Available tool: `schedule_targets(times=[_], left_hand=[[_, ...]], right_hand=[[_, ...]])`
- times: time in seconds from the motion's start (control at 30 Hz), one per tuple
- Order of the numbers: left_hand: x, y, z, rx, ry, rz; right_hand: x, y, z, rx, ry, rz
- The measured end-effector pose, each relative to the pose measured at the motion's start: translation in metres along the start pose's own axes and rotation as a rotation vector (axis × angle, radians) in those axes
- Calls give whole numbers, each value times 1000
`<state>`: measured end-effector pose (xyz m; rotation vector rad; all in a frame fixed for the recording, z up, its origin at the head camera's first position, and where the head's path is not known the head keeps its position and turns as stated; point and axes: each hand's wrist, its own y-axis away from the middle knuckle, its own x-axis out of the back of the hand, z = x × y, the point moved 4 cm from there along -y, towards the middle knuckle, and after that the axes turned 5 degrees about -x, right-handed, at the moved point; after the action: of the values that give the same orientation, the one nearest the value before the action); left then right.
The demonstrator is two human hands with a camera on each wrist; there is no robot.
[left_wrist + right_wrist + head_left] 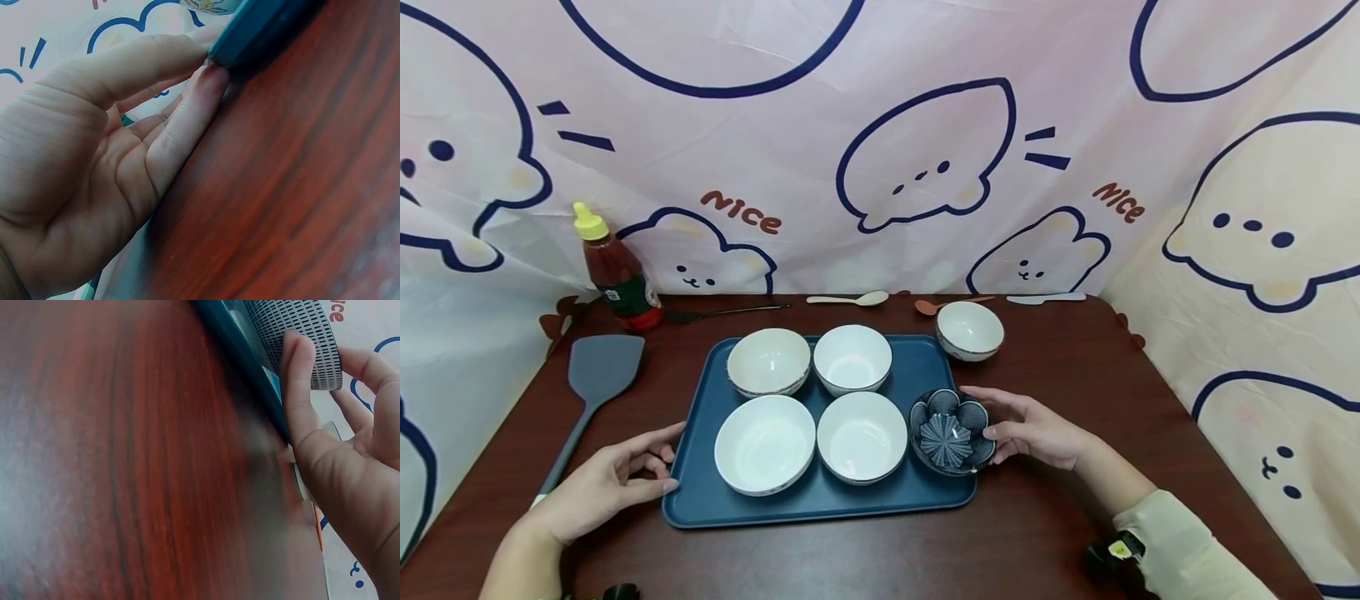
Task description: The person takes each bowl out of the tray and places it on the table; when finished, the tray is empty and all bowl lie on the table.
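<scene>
My right hand (1037,429) grips a dark blue bowl (946,442) with a pale flower pattern inside, thumb at its rim and fingers around its right side. That bowl is over the right edge of a blue rectangular tray (895,498); its dashed outer wall shows in the right wrist view. On the tray stand several white bowls in two rows, among them a front left bowl (765,446) and a front right bowl (862,437). At the tray's left edge, my left hand (617,479) touches the rim with its fingertips, the fingers loosely spread.
A small white bowl (970,331) stands behind the tray's right corner. Left of the tray lies a grey spatula (601,367), with a red sauce bottle (623,279) behind it. Along the back lie a fork (730,312), a cream spoon (848,299), a brown spoon (932,307) and a pale knife (1045,298).
</scene>
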<state>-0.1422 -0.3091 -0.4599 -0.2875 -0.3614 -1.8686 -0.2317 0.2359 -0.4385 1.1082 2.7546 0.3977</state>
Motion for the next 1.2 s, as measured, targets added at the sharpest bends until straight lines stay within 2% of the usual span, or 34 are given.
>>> schedule_targets(times=[0.23, 0.4, 0.67, 0.97, 1.2], left_hand=[[0, 0, 0, -22, 3, 1], [0, 1, 0, -31, -1, 6], [0, 0, 0, -9, -10, 7], [0, 0, 1, -12, 11, 2], [-1, 2, -1, -29, 17, 4]], right_hand=[[0, 0, 1, 19, -59, -3], [0, 0, 1, 26, -70, 35], [10, 10, -8, 63, -75, 95], [30, 30, -16, 93, -56, 134], [59, 47, -18, 157, -79, 151]])
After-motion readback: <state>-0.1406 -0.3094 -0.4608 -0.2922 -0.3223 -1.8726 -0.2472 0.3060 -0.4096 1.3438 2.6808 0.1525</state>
